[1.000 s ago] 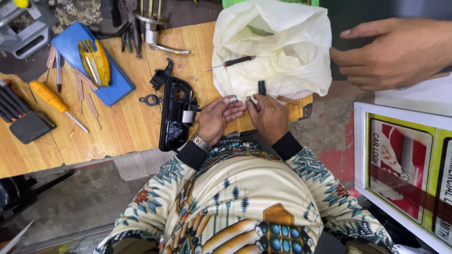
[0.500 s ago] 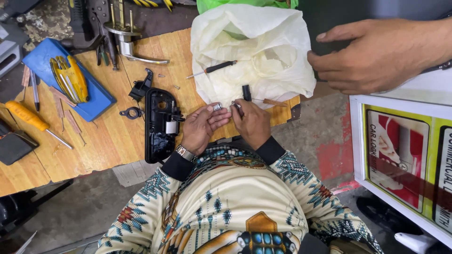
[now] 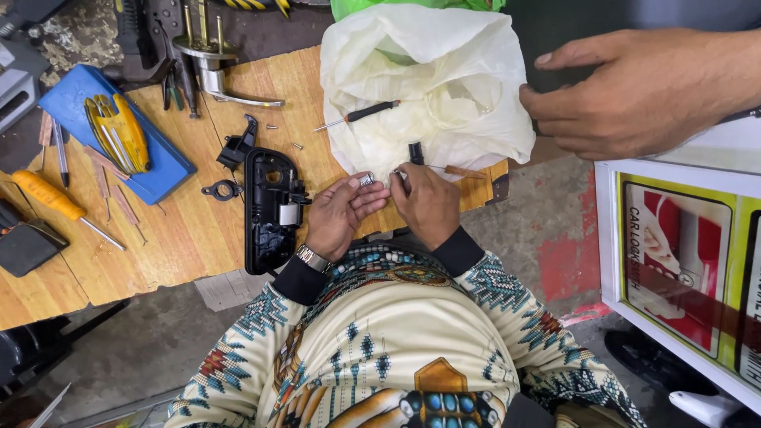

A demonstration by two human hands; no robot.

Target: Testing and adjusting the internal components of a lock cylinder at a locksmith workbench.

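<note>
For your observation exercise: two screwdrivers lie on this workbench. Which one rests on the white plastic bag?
The slim black-handled screwdriver, lying on the white plastic bag above the hands. The orange-handled screwdriver lies on bare wood at the bench's left edge.

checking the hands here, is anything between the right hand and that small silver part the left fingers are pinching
Nothing visible does. The left hand pinches the small silver part at its fingertips, and the right hand has its fingertips right beside it, over the edge of the white plastic bag. Whether they touch the part is too small to tell.

Workshop corner, seen from above
Wooden plank bench [image 3: 182,230] over a stained concrete floor [image 3: 555,214]; white cabinet [image 3: 674,261] alongside.
</note>
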